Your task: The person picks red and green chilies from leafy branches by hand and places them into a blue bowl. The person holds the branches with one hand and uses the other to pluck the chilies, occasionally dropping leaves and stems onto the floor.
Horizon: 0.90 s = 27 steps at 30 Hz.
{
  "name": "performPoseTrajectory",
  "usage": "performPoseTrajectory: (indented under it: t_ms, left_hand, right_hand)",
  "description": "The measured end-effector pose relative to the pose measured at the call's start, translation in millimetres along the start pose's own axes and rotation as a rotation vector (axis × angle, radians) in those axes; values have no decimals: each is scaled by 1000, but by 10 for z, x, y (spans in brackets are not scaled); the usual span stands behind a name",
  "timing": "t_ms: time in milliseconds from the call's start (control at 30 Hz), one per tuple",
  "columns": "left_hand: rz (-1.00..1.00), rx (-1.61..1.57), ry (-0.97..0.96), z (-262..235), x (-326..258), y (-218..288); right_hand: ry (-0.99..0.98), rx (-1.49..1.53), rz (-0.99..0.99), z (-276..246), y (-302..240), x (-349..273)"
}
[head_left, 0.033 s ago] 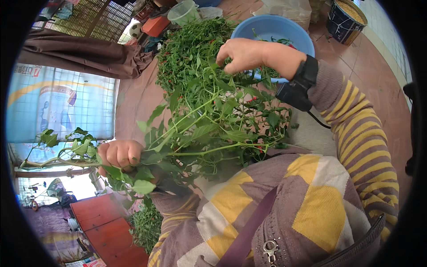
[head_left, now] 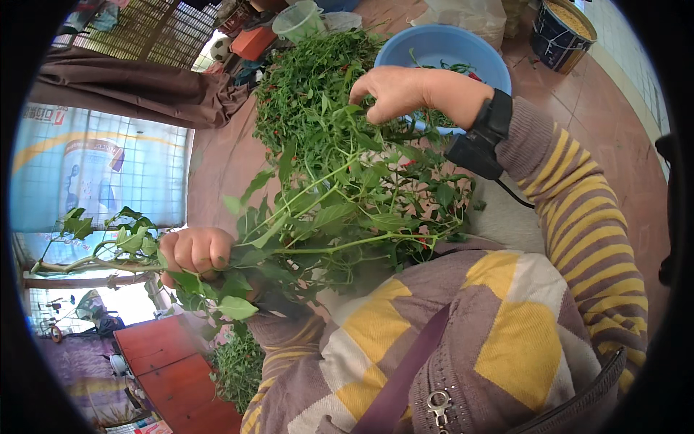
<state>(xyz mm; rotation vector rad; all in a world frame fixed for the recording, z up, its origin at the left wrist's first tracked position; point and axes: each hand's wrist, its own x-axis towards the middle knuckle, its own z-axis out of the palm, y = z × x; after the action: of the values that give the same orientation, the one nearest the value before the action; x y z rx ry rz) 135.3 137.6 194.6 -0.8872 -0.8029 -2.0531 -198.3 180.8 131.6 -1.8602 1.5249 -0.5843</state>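
Note:
My left hand [head_left: 194,253] is closed around the thick stem of a leafy green branch [head_left: 340,210] that carries small red chillies. The branch stretches across my lap, its cut end poking out to the left. My right hand [head_left: 401,90] is at the branch's upper twigs, fingers pinched together among the leaves; what sits between the fingertips is hidden. A black device [head_left: 490,123] is strapped to that wrist. Behind the hand lie a heap of the same greenery [head_left: 307,79] and a blue basin [head_left: 452,45] with a few chillies in it.
A dark bucket of yellow grain [head_left: 560,25] stands at the top right on the reddish tiled floor. A pale plastic tub [head_left: 298,19] and a plastic bag [head_left: 463,16] lie beyond the heap. A red low table [head_left: 170,365] and more greens [head_left: 235,365] are at lower left.

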Motion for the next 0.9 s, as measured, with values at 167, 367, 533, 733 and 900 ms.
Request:
performPoseTrajectory:
  t_ms: [167, 367, 533, 733, 900]
  left_hand:
    - [-164, -53, -311, -221, 76, 83]
    - [-149, -68, -307, -249, 31, 106]
    - [-150, -52, -269, -213, 55, 85]
    - [-134, -55, -285, -206, 6, 36]
    - [-175, -11, -245, -184, 20, 17]
  right_hand:
    - [-236, 33, 114, 151, -121, 25]
    - [-232, 154, 154, 419, -87, 27]
    - [-42, 71, 135, 625, -76, 108]
    - [94, 144, 323, 832, 82, 230]
    - [181, -268, 291, 920, 240, 393]
